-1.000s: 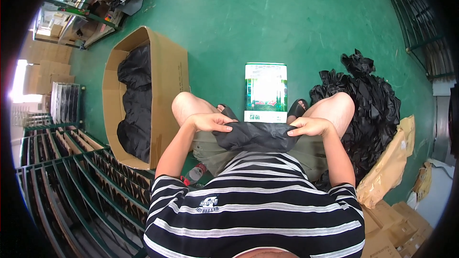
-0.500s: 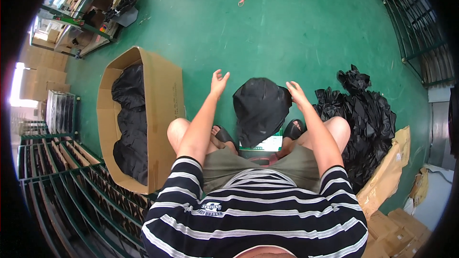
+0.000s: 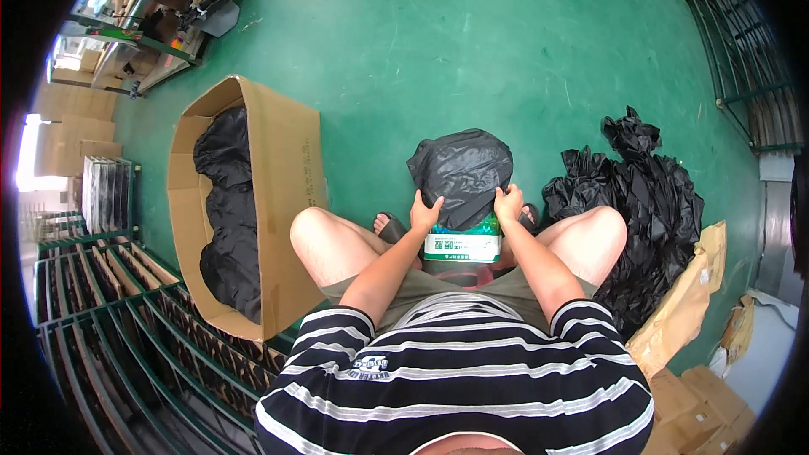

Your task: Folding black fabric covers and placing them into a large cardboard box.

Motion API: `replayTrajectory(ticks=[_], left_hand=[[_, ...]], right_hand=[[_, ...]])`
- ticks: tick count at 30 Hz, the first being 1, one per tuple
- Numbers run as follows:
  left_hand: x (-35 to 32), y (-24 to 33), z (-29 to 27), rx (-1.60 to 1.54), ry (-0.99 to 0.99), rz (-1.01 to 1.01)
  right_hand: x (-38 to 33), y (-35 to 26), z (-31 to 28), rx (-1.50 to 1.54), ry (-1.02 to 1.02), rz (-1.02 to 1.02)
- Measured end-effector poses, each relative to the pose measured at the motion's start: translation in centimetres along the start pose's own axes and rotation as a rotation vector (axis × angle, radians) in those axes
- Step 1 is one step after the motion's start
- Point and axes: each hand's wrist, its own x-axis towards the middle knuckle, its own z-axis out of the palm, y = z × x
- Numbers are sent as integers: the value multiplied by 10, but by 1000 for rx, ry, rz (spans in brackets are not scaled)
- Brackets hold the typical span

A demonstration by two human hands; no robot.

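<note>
The left hand [image 3: 425, 212] and right hand [image 3: 509, 206] are grasping a crumpled black plastic sheet [image 3: 463, 170] covering a rectangular green-and-white container [image 3: 463, 240] bearing printed lettering [image 3: 463, 246].

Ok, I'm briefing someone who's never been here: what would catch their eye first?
Probably the black plastic draped over the green-and-white tin in the middle, with the left hand and right hand at its edge. Next, the big carton on the left, holding black bundles, and the crumpled black heap on the right.

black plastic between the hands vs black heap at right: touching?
Apart. The head view shows green floor between the black plastic and the black heap.
</note>
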Motion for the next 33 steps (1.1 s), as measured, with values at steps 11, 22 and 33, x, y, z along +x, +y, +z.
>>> replayTrajectory(ticks=[11, 22, 33], left_hand=[[-82, 2, -23, 394, -120, 227], [-77, -70, -25, 75, 160, 161], [-77, -51, -21, 118, 266, -43]], right_hand=[[-45, 65, -5, 361, -274, 631], [-63, 95, 6, 27, -427, 465], [-66, 94, -8, 527, -557, 683]])
